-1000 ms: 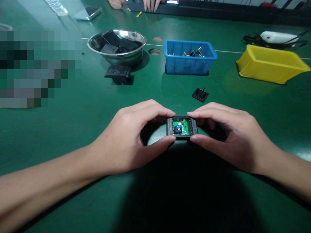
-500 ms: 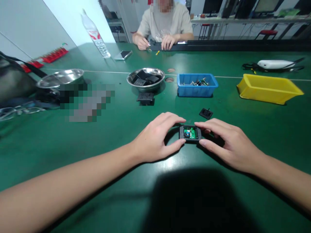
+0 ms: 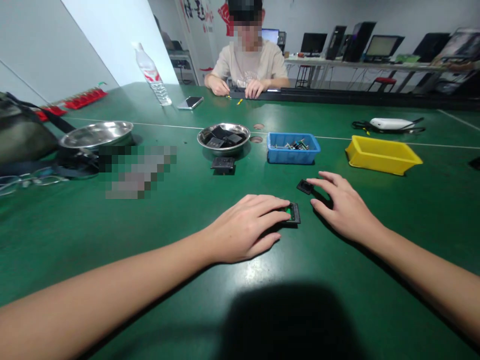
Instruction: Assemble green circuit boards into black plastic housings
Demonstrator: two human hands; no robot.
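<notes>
A black plastic case with a green circuit board inside lies on the green table. My left hand rests over its left part, fingers stretched out across the board and thumb apart, hiding much of it. Up and to the right, my right hand reaches to a small black cover lying on the table. Its fingertips are at the cover's right edge, the thumb is spread away, and nothing is gripped between them.
Behind my hands stand a steel bowl of black parts, a blue bin of small metal pieces and a yellow bin. One black part lies before the bowl. A co-worker sits opposite; a bottle stands left.
My right hand has let go of the case and moved up to the black cover. My left hand has shifted from the case's edge to lie over its board. The view has tilted up.
</notes>
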